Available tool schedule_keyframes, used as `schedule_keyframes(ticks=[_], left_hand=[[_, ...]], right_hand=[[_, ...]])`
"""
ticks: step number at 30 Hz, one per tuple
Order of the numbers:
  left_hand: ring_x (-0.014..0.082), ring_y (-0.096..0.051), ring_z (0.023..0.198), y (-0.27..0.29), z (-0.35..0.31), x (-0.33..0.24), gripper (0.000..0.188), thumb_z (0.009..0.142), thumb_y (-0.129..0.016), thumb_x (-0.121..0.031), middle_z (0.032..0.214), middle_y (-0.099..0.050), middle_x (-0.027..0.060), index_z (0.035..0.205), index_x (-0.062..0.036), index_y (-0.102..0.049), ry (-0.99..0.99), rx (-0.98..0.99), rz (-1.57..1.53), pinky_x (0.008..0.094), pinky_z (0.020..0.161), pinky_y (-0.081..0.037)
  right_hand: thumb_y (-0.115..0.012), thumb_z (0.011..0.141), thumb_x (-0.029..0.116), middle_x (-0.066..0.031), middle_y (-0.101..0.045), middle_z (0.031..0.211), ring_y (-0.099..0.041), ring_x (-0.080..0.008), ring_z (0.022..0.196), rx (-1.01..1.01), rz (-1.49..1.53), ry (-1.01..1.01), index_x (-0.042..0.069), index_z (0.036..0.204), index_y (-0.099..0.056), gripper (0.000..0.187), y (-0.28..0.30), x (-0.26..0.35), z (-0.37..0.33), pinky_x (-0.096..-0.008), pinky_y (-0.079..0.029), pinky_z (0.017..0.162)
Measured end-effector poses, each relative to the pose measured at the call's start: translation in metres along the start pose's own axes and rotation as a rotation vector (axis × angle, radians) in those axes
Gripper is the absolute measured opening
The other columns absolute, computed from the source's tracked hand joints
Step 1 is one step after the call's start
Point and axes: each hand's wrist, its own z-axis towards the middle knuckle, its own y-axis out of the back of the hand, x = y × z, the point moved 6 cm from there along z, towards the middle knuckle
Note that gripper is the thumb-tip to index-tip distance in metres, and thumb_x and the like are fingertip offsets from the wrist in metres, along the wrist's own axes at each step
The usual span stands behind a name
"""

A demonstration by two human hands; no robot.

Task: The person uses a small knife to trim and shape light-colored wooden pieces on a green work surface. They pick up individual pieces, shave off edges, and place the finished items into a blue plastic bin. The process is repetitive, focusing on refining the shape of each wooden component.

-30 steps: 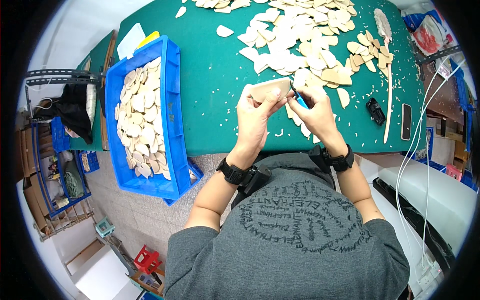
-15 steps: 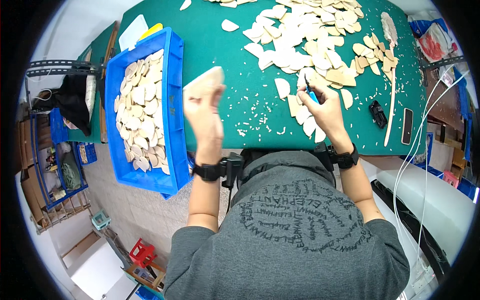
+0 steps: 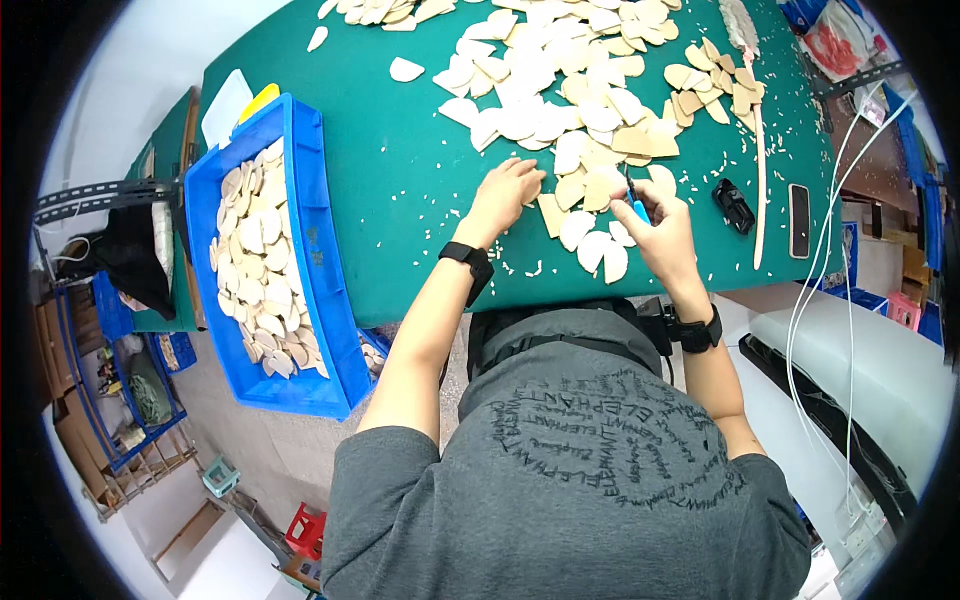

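Observation:
My right hand [image 3: 655,225] is closed around a small blue-handled tool [image 3: 641,211] with a narrow dark tip; its exact kind is too small to tell. The tip points away from me, over pale half-round flat pieces [image 3: 592,250]. To its left, my left hand [image 3: 510,190] rests at the near edge of the heap [image 3: 540,80], fingers stretched out and a little apart. Whatever lies beneath those fingers is mostly hidden. On my left stands a blue plastic crate [image 3: 318,230] holding many similar pale pieces [image 3: 262,250].
White shavings [image 3: 520,268] litter the green tabletop [image 3: 375,190]. On the right lie a smaller group of pieces [image 3: 715,85], a black object [image 3: 733,206], a long pale stick [image 3: 759,190] with a fuzzy head, and a phone [image 3: 798,221]. White cables [image 3: 825,230] hang at the far right.
My left hand has swung right from beside the crate, where it held a pale piece, to the heap's near edge. That piece is gone from it. My right hand still grips the tool; the view has shifted slightly.

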Motion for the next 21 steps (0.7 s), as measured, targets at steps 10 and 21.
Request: schedule_keyframes(ticks=[10,21], left_hand=[[0.0219,-0.061,0.091,0.069,-0.039,-0.024,0.025,0.088,-0.061,-0.025,0.096,-0.062,0.0117,0.099,-0.0052,-0.05,0.515,-0.236,-1.56,0.0345,0.075,-0.051],[0.0063,-0.045,0.069,0.133,-0.064,-0.085,0.036,0.092,-0.058,-0.034,0.094,-0.055,0.0042,0.113,-0.0051,-0.05,0.308,-0.394,-1.287,0.0211,0.061,-0.044]], right_hand=[[-0.067,0.078,0.015,-0.0074,-0.065,0.083,-0.059,-0.0114,0.074,0.112,-0.006,0.064,0.0,0.092,-0.065,0.02,-0.026,-0.002,0.002,-0.0255,-0.047,0.068],[-0.069,0.076,0.021,-0.0088,-0.065,0.085,-0.058,-0.0176,0.08,0.281,-0.082,0.163,0.003,0.094,-0.067,0.025,-0.056,0.025,0.001,-0.0302,-0.046,0.075]])
